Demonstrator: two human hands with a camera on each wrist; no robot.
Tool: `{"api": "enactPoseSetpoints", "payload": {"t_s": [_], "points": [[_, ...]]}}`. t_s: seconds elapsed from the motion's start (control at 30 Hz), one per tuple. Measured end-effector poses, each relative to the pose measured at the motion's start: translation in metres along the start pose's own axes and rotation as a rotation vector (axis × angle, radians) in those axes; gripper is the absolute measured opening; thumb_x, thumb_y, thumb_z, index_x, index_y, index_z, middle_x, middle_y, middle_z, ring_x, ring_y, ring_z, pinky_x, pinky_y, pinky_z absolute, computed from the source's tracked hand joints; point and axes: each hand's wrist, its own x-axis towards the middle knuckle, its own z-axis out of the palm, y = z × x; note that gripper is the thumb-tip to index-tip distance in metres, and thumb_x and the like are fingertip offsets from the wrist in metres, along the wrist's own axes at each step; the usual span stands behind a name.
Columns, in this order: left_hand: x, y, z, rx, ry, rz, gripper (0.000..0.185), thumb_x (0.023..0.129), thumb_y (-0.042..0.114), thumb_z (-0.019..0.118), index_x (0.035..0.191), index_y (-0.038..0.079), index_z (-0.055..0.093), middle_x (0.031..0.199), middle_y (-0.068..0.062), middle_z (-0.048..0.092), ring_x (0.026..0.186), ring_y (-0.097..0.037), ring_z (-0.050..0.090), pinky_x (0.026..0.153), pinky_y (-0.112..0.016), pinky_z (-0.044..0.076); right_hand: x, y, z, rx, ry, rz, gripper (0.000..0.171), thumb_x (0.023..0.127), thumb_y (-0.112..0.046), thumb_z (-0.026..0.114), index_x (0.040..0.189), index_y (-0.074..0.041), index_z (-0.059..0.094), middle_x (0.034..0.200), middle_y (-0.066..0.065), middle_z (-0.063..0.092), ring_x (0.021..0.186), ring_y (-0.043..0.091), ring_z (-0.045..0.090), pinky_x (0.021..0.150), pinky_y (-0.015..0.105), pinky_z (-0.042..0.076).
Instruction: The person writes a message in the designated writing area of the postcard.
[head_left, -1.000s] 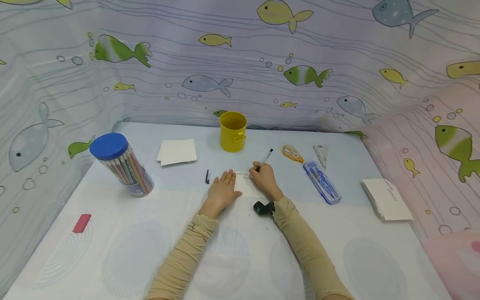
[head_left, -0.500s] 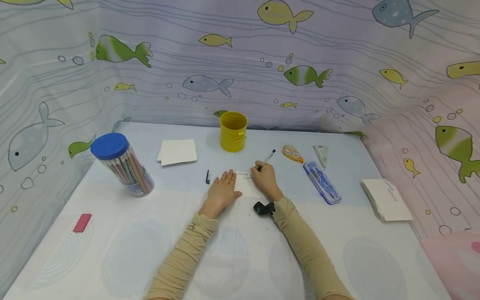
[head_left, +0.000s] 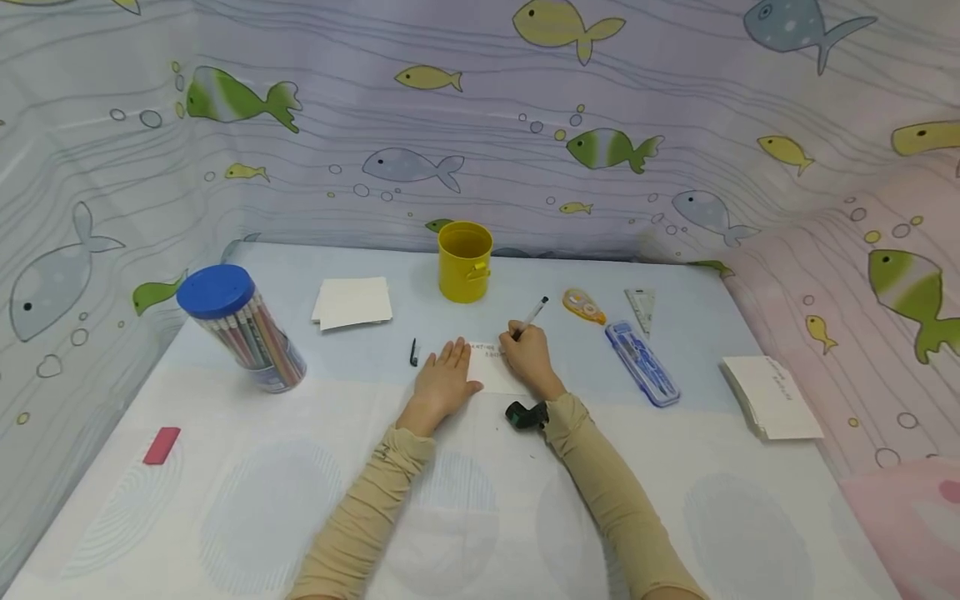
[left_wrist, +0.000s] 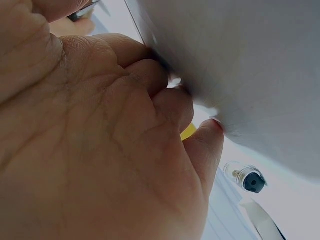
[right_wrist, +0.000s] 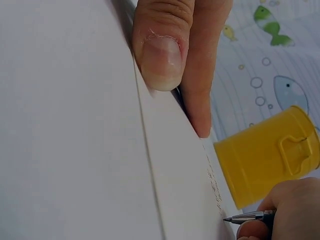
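My left hand (head_left: pixel 442 383) rests flat on the left part of a white card (head_left: pixel 497 380), fingers pointing away. Small handwriting runs along the card's top. Right of it, my right hand (head_left: pixel 531 360) grips a pen (head_left: pixel 536 312) with a clear barrel and dark upper end. In the right wrist view, the metal pen tip (right_wrist: pixel 234 219) meets the card beside the writing, and the left thumb (right_wrist: pixel 162 60) presses near the card's edge. A dark pen cap (head_left: pixel 414 353) lies just left of my left hand. The left wrist view shows mostly the left palm (left_wrist: pixel 110 135).
Behind the card stands a yellow bucket (head_left: pixel 463 267). A stack of blank cards (head_left: pixel 354 302) and a pencil jar (head_left: pixel 243 329) are left, with a red eraser (head_left: pixel 161 446) nearer. Rightward lie correction tape (head_left: pixel 583 306), a triangle ruler (head_left: pixel 641 310), a blue case (head_left: pixel 642 363) and written cards (head_left: pixel 776 400).
The pen's upper end has swung slightly right and then partly back, with small motions of my right hand. My left hand stays on the card, and the head view has shifted a little.
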Motion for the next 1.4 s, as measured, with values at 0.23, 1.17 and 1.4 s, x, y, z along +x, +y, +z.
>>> {"api": "enactPoseSetpoints", "payload": {"t_s": [0.23,1.17,1.4], "points": [[0.0003,0.0009,0.0008,0.001,-0.002,-0.004,0.073,0.1,0.043,0.046,0.154,0.0,0.019,0.163,-0.014,0.012,0.152,-0.03,0.012,0.123,-0.048,0.016,0.0002,-0.0001,-0.0013,-0.003,-0.018,0.003,0.04,0.089,-0.007,0.05,0.055,-0.015,0.03,0.046,-0.006,0.022,0.044,0.008,0.015,0.042,0.02,0.015],[0.0015,-0.0014,0.004,-0.006,0.006,0.001,0.074,0.1,0.043,0.047,0.153,0.0,0.02,0.163,-0.015,0.013,0.151,-0.03,0.013,0.123,-0.048,0.016,-0.0004,-0.0002,-0.0002,0.006,-0.028,-0.007,0.04,0.087,-0.005,0.05,0.054,-0.015,0.029,0.046,-0.008,0.02,0.044,0.006,0.014,0.042,0.019,0.014],[0.0019,-0.0011,0.0023,-0.002,0.005,-0.005,0.074,0.1,0.043,0.047,0.153,0.0,0.02,0.163,-0.014,0.013,0.152,-0.03,0.013,0.123,-0.048,0.016,0.0006,-0.0006,-0.001,0.002,-0.021,-0.024,0.04,0.087,-0.006,0.049,0.055,-0.015,0.028,0.047,-0.008,0.019,0.045,0.007,0.013,0.043,0.02,0.014]]}}
